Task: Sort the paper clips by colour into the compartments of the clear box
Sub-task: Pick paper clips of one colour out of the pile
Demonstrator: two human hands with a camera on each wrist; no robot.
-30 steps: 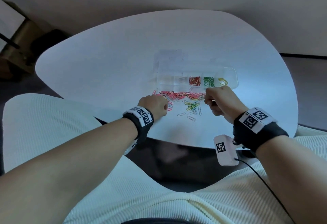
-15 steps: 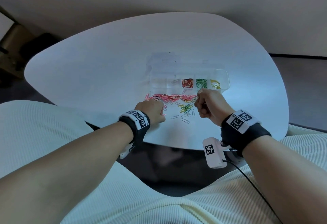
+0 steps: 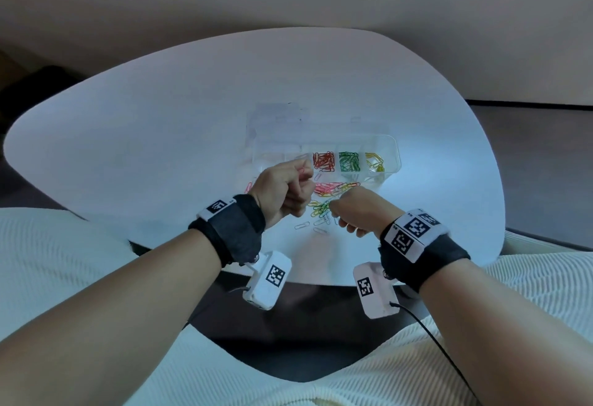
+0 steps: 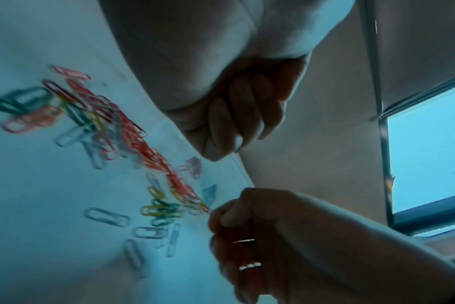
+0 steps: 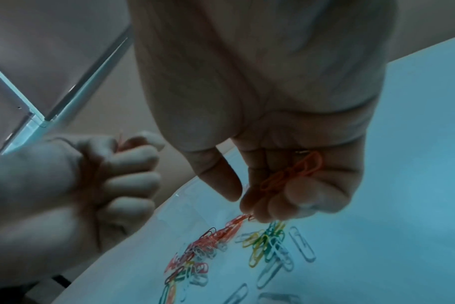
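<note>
- Your left hand is up off the table, fingers curled tight with a pink clip pinched at the thumb tip. It hangs at the near edge of the clear box, so my read is a drop into one of the left-hand compartments.
- Your right hand is low over the loose pile, at about 5 o'clock from the box. Its fingertips are closed on an orange clip at the pile's end, and the right wrist view shows more orange clips tucked against the palm. Looks like you're batching one colour before a trip.
- In the box: red-orange clips fill the middle compartment, green clips sit in the next one toward 3 o'clock, and yellow clips in the end one.
- The compartments toward 9 o'clock are too washed out to tell what's in them.
- Still on the table, just in front of the box: pink, orange, yellow, green and pale clips, mixed.
</note>
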